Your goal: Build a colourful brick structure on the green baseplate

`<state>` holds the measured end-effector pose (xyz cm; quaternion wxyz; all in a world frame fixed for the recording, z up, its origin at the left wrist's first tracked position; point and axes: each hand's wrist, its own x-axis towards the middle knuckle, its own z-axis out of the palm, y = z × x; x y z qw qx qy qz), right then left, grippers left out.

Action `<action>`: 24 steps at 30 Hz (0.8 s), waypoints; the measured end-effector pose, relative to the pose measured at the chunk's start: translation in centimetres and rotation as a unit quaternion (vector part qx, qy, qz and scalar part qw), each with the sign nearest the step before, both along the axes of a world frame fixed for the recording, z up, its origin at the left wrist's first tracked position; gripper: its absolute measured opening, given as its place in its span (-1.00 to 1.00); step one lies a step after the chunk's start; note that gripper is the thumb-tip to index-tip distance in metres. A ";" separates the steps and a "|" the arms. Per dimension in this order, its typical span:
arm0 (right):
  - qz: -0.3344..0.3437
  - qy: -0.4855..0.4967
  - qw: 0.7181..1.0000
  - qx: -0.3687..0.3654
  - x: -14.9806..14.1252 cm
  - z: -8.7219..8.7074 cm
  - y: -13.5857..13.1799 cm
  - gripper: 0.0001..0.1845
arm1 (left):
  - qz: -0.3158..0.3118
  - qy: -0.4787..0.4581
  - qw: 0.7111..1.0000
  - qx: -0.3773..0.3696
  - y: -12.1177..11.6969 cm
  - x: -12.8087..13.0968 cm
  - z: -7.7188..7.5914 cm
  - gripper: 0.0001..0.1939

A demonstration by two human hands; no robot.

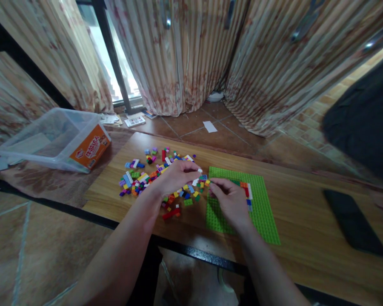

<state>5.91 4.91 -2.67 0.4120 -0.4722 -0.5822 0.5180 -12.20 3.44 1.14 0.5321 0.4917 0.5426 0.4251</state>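
Observation:
A green studded baseplate point(261, 204) lies on a wooden table point(306, 212), with a short strip of orange, red, white and blue bricks point(247, 193) standing on it. Left of the plate spreads a scatter of several small coloured bricks point(140, 176). My left hand point(175, 176) hovers over that scatter, fingers pinched on a small white brick point(199, 170). My right hand point(231, 199) rests on the plate's left part, fingers curled on something I cannot make out, next to the brick strip.
A clear plastic tub point(55, 138) with an orange label lies tilted on the floor to the left. A black phone point(354, 221) lies on the table at the right. Curtains point(185, 55) hang behind, papers point(134, 121) lie by the window, and a dark cloth shape point(367, 114) sits at far right.

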 end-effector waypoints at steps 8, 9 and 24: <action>0.065 0.008 0.998 -0.020 -1.0 0.2 -1.1 -0.72 | -0.023 -0.025 0.999 -0.018 0.0 0.2 0.0 -0.85; 0.051 0.023 0.998 -0.027 -1.1 0.5 -1.1 -0.70 | -0.027 -0.027 0.999 -0.022 -0.1 0.4 0.0 -0.85; 0.049 -0.157 0.980 0.113 -0.9 0.2 -1.1 -0.88 | 0.014 -0.045 0.999 -0.008 0.2 -0.6 0.0 -0.75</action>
